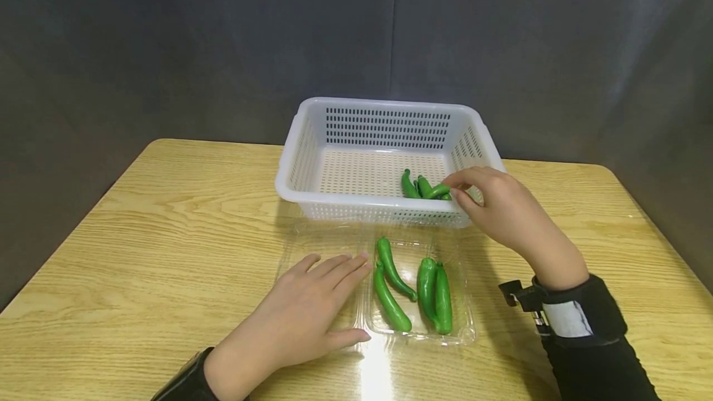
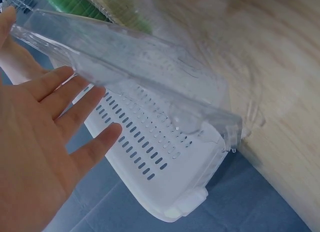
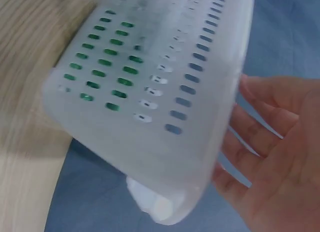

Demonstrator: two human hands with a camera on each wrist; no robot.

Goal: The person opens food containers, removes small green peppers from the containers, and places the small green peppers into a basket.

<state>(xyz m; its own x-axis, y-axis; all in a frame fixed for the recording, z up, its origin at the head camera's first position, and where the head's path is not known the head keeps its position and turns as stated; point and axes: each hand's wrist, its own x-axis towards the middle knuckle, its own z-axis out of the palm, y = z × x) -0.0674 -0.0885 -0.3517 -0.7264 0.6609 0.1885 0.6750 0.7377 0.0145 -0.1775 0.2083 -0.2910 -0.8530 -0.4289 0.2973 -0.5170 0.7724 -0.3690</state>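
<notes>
My right hand (image 1: 498, 209) reaches over the front right rim of a white perforated basket (image 1: 390, 201), its thumb and fingertips pinching the end of a green chili pepper (image 1: 437, 191). Beside that pepper, several more green peppers (image 1: 409, 185) lie on the basket floor. In the right wrist view the basket wall (image 3: 160, 147) hides what the fingertips hold. My left hand (image 1: 303, 314) lies with straight fingers over the left half of a clear plastic clamshell box (image 1: 465, 302). Several green peppers (image 1: 392, 302) lie in the box's right half, in two pairs.
The wooden table (image 1: 139, 252) extends to both sides of the box and basket. Behind it hangs a dark grey curtain (image 1: 223, 48), close to the table's back edge. The clamshell sits directly in front of the basket.
</notes>
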